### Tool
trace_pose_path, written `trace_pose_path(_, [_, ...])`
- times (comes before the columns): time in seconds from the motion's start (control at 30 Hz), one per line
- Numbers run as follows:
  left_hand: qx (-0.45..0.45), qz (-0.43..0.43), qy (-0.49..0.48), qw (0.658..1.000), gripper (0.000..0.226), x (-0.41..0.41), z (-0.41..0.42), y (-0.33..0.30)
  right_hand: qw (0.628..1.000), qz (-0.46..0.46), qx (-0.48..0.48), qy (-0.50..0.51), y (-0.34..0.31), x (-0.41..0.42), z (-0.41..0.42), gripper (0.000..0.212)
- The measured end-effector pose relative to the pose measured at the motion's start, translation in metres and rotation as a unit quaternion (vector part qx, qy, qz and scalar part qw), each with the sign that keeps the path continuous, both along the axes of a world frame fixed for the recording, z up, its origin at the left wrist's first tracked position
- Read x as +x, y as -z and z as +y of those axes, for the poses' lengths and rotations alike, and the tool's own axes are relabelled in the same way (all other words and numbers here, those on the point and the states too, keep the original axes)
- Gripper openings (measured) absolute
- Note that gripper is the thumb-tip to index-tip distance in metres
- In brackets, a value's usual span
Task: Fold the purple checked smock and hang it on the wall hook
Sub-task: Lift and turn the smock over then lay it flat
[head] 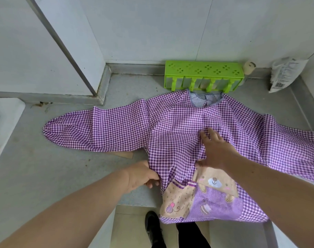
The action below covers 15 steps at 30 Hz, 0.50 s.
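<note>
Two hands (143,176) (215,149) on spread smock (170,122); green rack (204,76) just behind collar.

Grey counter (66,176) meets pale wall panels (152,27); a green rack (204,76), perhaps plastic, stands behind.

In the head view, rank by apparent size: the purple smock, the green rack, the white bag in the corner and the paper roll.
Largest to smallest:
1. purple smock, spread across the counter
2. green rack
3. white bag
4. paper roll
The last three sit farther back, so they may look smaller than they truly are.
</note>
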<state>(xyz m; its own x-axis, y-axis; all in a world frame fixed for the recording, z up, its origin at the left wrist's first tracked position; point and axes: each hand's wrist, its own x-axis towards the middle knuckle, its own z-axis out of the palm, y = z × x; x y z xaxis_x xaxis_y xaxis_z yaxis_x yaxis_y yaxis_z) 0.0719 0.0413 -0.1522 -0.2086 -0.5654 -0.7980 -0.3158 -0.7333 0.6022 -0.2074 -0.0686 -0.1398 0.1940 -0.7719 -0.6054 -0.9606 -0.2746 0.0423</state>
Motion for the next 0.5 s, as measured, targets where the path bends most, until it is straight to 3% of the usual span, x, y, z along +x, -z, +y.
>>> trace_pose_path(0.13, [-0.004, -0.037, -0.020, 0.999, 0.012, -0.007, -0.002, 0.002, 0.995, 0.014, -0.083, 0.044, -0.009, 0.016, 0.044, 0.123])
trace_pose_path(0.27, [-0.024, -0.079, -0.027, 0.996, 0.013, -0.015, -0.001, 0.003, 0.997, 0.001, 0.057, 0.060, -0.003, 0.024, 0.081, 0.138])
trace_pose_path(0.37, [-0.044, -0.069, -0.055, 0.995, 0.013, -0.015, 0.001, 0.000, 0.996, 0.007, 0.070, 0.052, -0.004, 0.021, 0.079, 0.144])
trace_pose_path(0.43, [-0.068, -0.054, -0.055, 0.995, 0.015, -0.013, 0.004, -0.007, 0.996, -0.006, 0.062, 0.060, -0.007, 0.017, 0.074, 0.133])
trace_pose_path(0.5, [-0.094, -0.048, 0.003, 0.994, 0.017, -0.012, 0.006, -0.013, 0.995, -0.027, 0.058, 0.070, -0.005, 0.010, 0.069, 0.112])
